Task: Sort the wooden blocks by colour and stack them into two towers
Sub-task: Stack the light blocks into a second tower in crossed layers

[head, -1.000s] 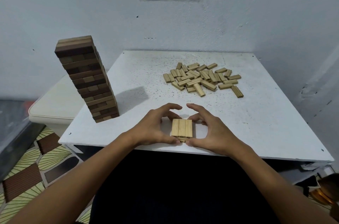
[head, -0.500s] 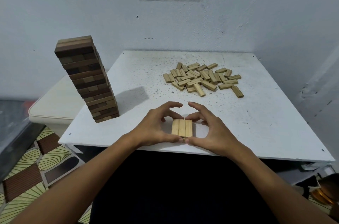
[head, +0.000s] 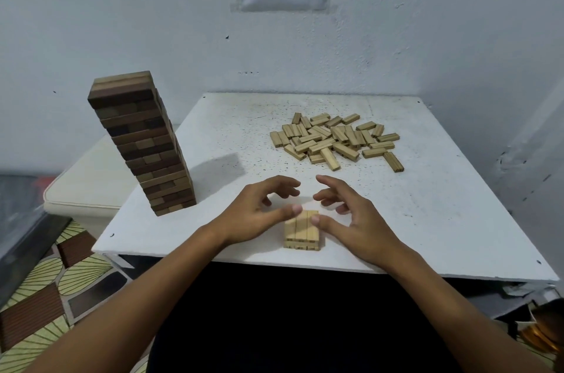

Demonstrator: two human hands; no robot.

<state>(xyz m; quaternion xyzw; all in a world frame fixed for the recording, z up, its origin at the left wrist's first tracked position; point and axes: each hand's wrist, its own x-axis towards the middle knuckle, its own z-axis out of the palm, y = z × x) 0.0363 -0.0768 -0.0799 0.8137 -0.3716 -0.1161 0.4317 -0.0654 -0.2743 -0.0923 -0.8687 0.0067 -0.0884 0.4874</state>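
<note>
Both hands have lifted off the sides of the light stack (head: 302, 229) since the earlier frames, fingers spreading up and away. Left hand (head: 259, 212) and right hand (head: 351, 217) now hover at lower centre, fingers loosely curled, holding nothing; the thumb tips sit at the stack's top edge, contact unclear. Dark tower (head: 143, 143) at left looks finished; the light tower is barely started, apparently two layers, near the front edge of the table (head: 457, 220). Next move, I'd judge: reach to the loose light blocks (head: 334, 139) at upper right, take three, lay them crosswise.
</note>
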